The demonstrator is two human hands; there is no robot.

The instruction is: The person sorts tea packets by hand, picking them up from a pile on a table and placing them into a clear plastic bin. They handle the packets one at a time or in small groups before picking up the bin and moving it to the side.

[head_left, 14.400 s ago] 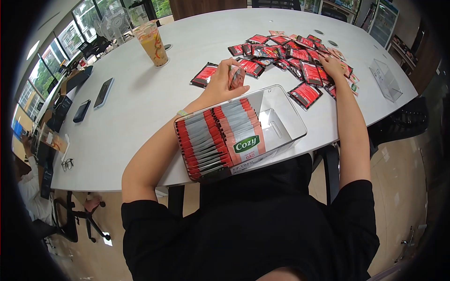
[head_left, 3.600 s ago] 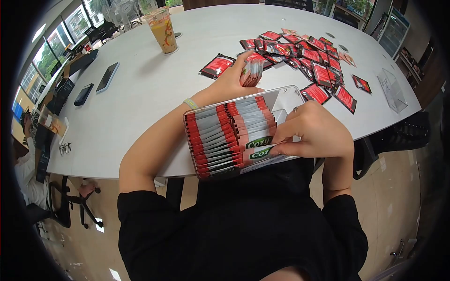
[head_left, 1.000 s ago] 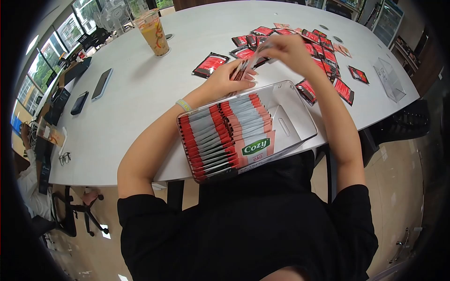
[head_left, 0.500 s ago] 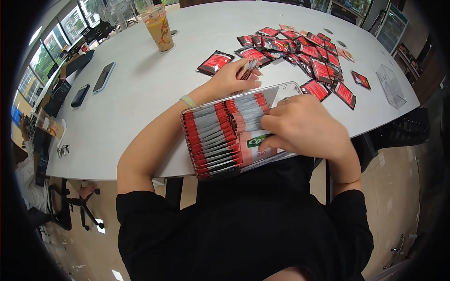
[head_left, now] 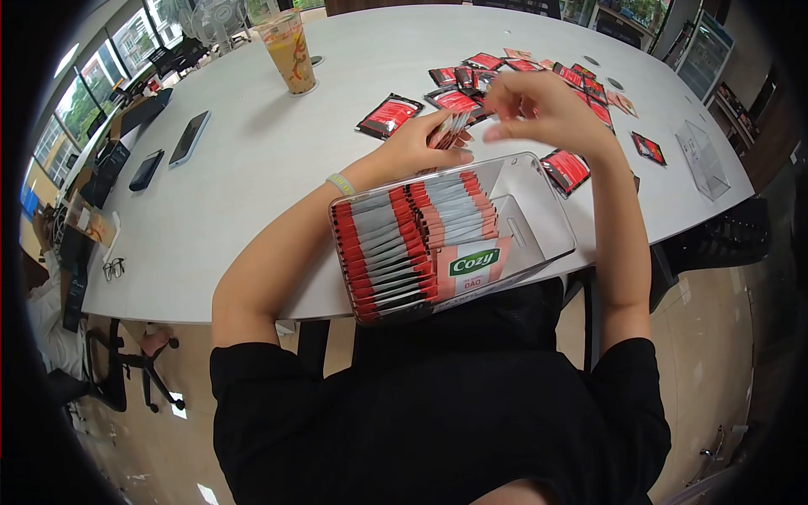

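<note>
A bundle of tea sachets (head_left: pixel 448 130), pink and silver at the edges, is held in my left hand (head_left: pixel 412 147), just past the far side of a clear plastic box. My right hand (head_left: pixel 547 109) hangs above the table to the right of that bundle, thumb and curled fingers apart, with nothing visible between them. The clear plastic box (head_left: pixel 562 220) leans tilted at the table's near edge. Tight rows of red-black and pink sachets (head_left: pixel 383 244) fill its left and middle; a pink Cozy sachet (head_left: pixel 473 267) faces me at the front. Bare box floor shows at the right end.
Loose red-and-black sachets (head_left: pixel 566 170) lie scattered beyond the box, partly hidden by my right hand. A clear holder (head_left: pixel 703 160) stands at the right. Leftward are a drink cup (head_left: pixel 289 55), a phone (head_left: pixel 189 139), a dark device (head_left: pixel 146 171) and eyeglasses (head_left: pixel 114 269).
My right hand has come out of the box and moved up and away, near the bundle. The Cozy sachet and the box's right end are now uncovered. My left hand keeps its bundle.
</note>
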